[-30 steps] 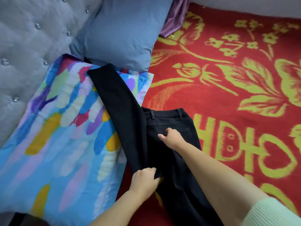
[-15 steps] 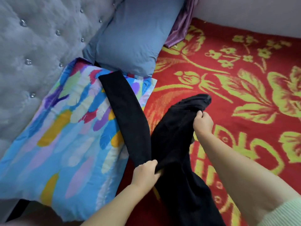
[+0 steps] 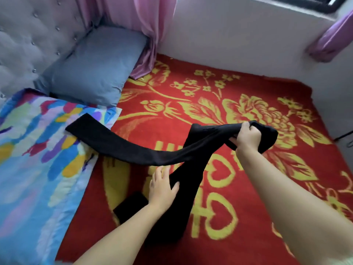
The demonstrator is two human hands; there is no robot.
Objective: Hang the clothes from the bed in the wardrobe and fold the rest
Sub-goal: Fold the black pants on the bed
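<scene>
The right hand [image 3: 247, 137] is raised above the bed, fingers curled tight round the bunched waist end of the black trousers [image 3: 193, 169], with a fold of the cloth sticking out past the knuckles on the far side. From that grip the trousers fall in two lines: one leg drops down and toward the person, passing just right of the left hand [image 3: 162, 188] and running on beneath the left forearm to the bottom of the view; the other leg stretches away to the left of both hands, sagging in the middle, its cuff end lying flat on the multicoloured quilt [image 3: 34, 159]. The left hand is lower and nearer the person than the right, fingers spread and fairly straight, palm down, its thumb side touching the hanging leg; it grips nothing. A dark end of cloth lies on the bed just left of the left wrist, partly hidden by the forearm. Under both hands spreads the red blanket [image 3: 238, 213] with yellow flowers and lettering. Beyond the left hand, past the quilt, a blue-grey pillow [image 3: 91, 71] leans against a grey tufted headboard [image 3: 28, 35], and a pink curtain [image 3: 141, 35] hangs just right of the pillow, well beyond the right hand.
</scene>
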